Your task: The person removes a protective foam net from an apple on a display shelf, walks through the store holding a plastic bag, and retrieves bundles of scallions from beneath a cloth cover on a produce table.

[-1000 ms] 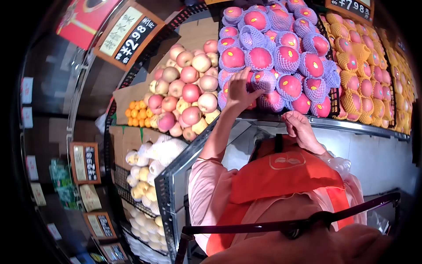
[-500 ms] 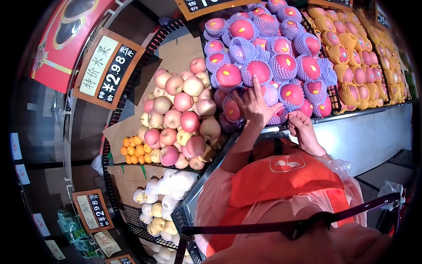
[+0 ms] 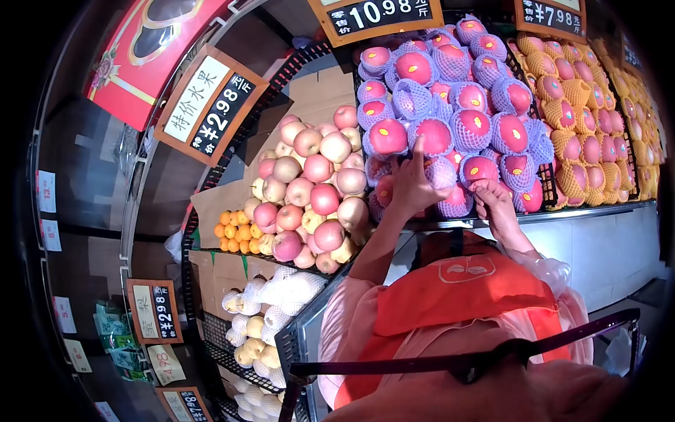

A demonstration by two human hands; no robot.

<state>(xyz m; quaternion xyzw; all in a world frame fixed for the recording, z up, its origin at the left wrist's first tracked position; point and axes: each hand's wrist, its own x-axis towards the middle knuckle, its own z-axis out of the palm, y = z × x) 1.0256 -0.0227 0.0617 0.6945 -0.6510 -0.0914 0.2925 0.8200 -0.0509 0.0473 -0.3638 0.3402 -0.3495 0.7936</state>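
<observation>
My left hand (image 3: 415,186) reaches over the front of the purple-netted pile. Its index finger points up against a red apple (image 3: 432,133), while its fingers and thumb bend around a pale-looking netted apple (image 3: 441,173). My right hand (image 3: 496,204) is at the display's front edge, just below a stickered apple (image 3: 479,168). Its thumb and fingertips are pinched together, and anything between them is too small to make out. Purple foam nets wrap the apples around both hands. An empty-looking net (image 3: 412,100) lies higher in the pile.
Loose apples (image 3: 318,169) and small orange fruit (image 3: 238,232) lie left of my left arm. White-netted fruit (image 3: 254,327) sits lower left. Yellow-netted apples (image 3: 571,149) fill the right side. Price signs (image 3: 212,105) stand behind, and a metal edge (image 3: 422,225) borders the display.
My left hand has moved right and turned, its index finger now extended and its thumb below the pale apple. My right hand, still pinched, has come up against the front apples. The view has shifted.
</observation>
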